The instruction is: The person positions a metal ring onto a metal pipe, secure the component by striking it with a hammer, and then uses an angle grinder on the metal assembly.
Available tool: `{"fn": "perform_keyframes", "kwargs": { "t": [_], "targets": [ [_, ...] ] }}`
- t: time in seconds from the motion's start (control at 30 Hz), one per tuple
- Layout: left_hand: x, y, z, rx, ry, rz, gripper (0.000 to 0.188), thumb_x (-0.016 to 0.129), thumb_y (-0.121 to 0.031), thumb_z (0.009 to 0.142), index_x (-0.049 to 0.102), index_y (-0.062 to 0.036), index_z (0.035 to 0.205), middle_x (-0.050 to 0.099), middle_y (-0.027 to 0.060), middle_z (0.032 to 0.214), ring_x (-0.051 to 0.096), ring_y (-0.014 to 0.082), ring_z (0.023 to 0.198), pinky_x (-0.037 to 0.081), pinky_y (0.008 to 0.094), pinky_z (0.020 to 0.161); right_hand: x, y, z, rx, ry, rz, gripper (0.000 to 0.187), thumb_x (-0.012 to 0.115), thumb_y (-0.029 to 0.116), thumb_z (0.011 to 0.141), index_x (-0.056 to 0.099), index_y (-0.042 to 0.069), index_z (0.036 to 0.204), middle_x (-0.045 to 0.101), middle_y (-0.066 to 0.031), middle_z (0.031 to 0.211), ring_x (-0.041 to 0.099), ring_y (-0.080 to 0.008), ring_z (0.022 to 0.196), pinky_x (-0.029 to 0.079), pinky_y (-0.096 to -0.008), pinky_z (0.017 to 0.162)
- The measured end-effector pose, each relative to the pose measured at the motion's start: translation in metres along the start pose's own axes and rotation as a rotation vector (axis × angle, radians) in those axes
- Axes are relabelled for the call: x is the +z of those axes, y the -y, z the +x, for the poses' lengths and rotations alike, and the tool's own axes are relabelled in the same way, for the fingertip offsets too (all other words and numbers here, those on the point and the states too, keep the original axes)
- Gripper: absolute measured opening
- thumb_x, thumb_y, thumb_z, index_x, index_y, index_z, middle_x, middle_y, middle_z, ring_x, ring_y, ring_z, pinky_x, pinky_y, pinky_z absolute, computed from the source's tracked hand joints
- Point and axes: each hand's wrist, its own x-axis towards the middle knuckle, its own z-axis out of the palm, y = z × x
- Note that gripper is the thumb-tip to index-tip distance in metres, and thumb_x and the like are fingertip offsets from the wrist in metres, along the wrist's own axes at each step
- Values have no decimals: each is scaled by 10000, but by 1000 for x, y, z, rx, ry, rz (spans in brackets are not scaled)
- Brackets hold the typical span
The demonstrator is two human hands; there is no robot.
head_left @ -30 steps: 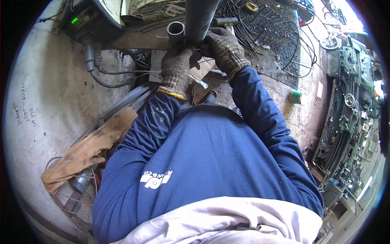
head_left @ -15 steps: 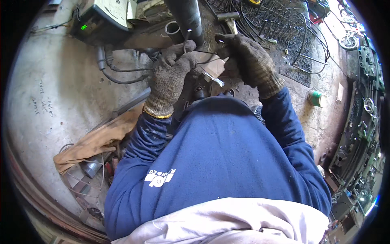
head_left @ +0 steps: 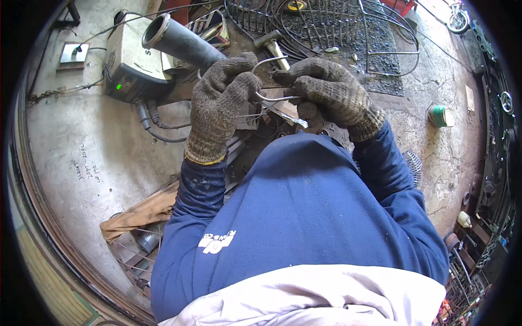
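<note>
My left hand, in a knitted work glove, is closed around a thin bent metal rod. One curved end of the rod rises above the fingers, and its lower stretch runs across to my right hand. The right glove pinches that side of the rod between thumb and fingers; the exact grip is partly hidden. Just beyond the hands a hammer lies with its pale handle toward me. A thick dark pipe stands out beyond my left hand, its round mouth to the upper left.
A boxy machine with a green display and thick cables stands at the far left. Wire racks and loops of rod cover the dark mat ahead. A green spool sits at right; a brown cloth lies at lower left.
The view has shifted, so the pipe's open mouth now shows. The hands have turned with the rod, and its curved end now stands up between them.
</note>
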Motion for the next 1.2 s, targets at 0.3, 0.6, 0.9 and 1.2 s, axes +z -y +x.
{"fn": "perform_keyframes", "kwargs": {
  "t": [0.3, 0.6, 0.9, 1.2],
  "targets": [
    [26, 0, 5, 125, -18, -101, 313, 708, -118, 984, 633, 30, 1250, 730, 104, 955, 708, 147, 813, 592, 273, 754, -1, 3, -34, 69, -32, 39, 299, 723, 223, 972, 654, -4, 1154, 721, -89, 985, 711, -143, 796, 609, -282, 651],
    [60, -8, 11, 126, 98, -377, 377, 652, -39, 988, 573, 11, 1353, 712, 150, 1140, 720, 210, 988, 605, 334, 855, 4, -20, -31, -226, -163, 89, 221, 703, 139, 987, 642, 13, 1158, 712, -76, 922, 708, -140, 772, 609, -284, 637],
    [49, -11, 19, 32, 89, -361, 432, 659, -12, 962, 560, 20, 1381, 709, 171, 1165, 721, 237, 995, 634, 349, 817, -8, -7, -35, -106, -141, 194, 271, 673, 133, 997, 609, -3, 1221, 724, -133, 1010, 724, -173, 797, 628, -312, 686],
    [36, -7, 30, -71, 227, -335, 446, 670, -94, 983, 550, 30, 1395, 711, 182, 1155, 735, 228, 921, 633, 301, 719, -47, -24, -23, -271, -63, -93, 429, 523, 358, 1073, 638, -13, 1255, 725, -143, 1060, 719, -183, 806, 610, -327, 742]
  ]
}}
